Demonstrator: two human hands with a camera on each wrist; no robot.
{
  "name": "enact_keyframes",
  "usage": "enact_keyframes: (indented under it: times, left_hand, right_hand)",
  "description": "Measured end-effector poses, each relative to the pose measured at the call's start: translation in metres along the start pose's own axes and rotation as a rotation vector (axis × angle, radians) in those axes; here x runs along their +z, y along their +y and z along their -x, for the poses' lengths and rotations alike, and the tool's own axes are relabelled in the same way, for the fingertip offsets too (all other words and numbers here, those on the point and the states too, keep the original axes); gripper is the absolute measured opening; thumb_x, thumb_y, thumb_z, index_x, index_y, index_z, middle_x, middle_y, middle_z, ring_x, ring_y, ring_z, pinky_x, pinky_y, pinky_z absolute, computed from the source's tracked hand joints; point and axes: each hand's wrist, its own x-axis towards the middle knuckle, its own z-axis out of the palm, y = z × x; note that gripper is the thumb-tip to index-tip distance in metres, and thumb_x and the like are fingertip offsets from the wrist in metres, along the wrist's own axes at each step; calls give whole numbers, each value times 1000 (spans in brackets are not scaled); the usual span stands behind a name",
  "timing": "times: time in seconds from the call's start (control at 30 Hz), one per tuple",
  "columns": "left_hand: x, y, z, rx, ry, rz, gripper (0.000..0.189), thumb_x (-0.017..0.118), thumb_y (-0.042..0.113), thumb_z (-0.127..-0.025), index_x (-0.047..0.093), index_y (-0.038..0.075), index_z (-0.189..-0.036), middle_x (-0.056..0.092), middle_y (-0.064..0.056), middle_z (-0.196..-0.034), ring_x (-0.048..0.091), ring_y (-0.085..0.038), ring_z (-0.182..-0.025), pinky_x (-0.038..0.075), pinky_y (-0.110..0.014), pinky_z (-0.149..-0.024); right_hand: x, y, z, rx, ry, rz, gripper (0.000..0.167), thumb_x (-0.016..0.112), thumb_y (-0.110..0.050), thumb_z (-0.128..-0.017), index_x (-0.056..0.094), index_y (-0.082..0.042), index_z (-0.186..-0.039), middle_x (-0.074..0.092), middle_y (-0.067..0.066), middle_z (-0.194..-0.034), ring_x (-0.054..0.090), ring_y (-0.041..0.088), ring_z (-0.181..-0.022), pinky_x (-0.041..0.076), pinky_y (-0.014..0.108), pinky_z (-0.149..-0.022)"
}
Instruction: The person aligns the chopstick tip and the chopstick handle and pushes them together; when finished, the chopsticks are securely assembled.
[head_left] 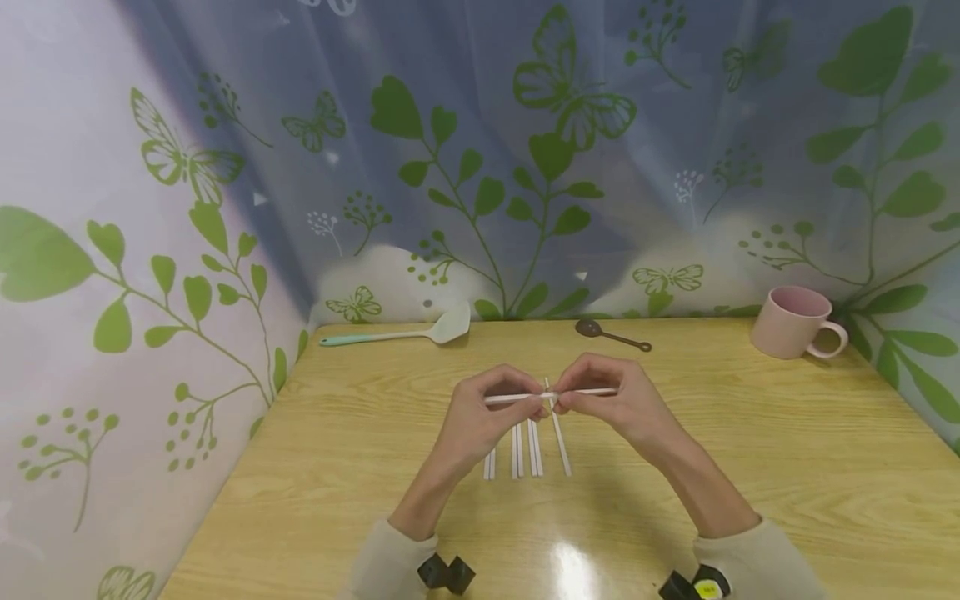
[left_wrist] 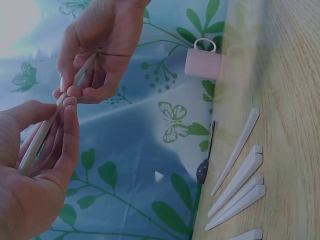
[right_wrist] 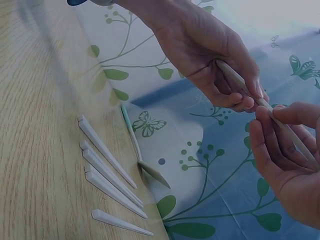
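Note:
My left hand (head_left: pixel 483 408) and right hand (head_left: pixel 611 400) are raised over the middle of the table. Between them they hold a white chopstick (left_wrist: pixel 37 145) level, each pinching it with thumb and fingers near its middle. Its two ends lie along the palms. Below the hands, several white chopsticks (head_left: pixel 517 454) lie on the tabletop, mostly side by side in pairs. A single chopstick (head_left: pixel 560 442) lies slightly slanted at the right of the row. The hands hide the far ends of some of them in the head view.
A spatula (head_left: pixel 448 325) with a mint handle lies at the back left of the wooden table (head_left: pixel 315 500). Towards the back is a small dark spoon (head_left: pixel 588 328). A pink mug (head_left: pixel 783 329) stands at the back right. Patterned curtains (head_left: pixel 480 167) hang behind.

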Motion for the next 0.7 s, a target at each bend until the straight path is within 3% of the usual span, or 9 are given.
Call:
enact_keyframes:
  times: [0.13,0.4,0.57,0.7]
  left_hand:
    - [1,0,0,-9,-7,-8,17,75,16,-98,73,6,-111,73,-20,-110,76,-22,-90,61,-39,-92]
    - [0,-1,-6,-32,-29,-75,20,66,20,-104,73,7,-117,73,-21,-107,75,-29,-91,63,-47,-85]
    - [2,-5,-9,-79,-22,-96,19,61,16,-106,73,6,-118,73,-26,-101,75,-25,-81,63,-44,-78]
    - [6,-9,-11,-114,-25,-72,20,61,13,-106,71,2,-119,74,-22,-99,74,-20,-78,63,-38,-75]
  right_hand:
    - [-2,1,1,3,-11,16,12,73,-13,-98,71,-6,-108,73,11,-105,74,32,-94,60,47,-92]
    - [-26,5,-2,-27,-89,-9,19,62,-7,-104,64,-1,-121,68,15,-110,73,35,-98,59,42,-95]
    - [-40,13,-6,7,-59,-39,23,66,-11,-103,63,-2,-125,66,14,-108,74,37,-99,59,41,-97]
    - [-45,19,-8,46,4,-70,24,67,-12,-103,63,-4,-125,67,12,-111,74,32,-97,59,39,-98]
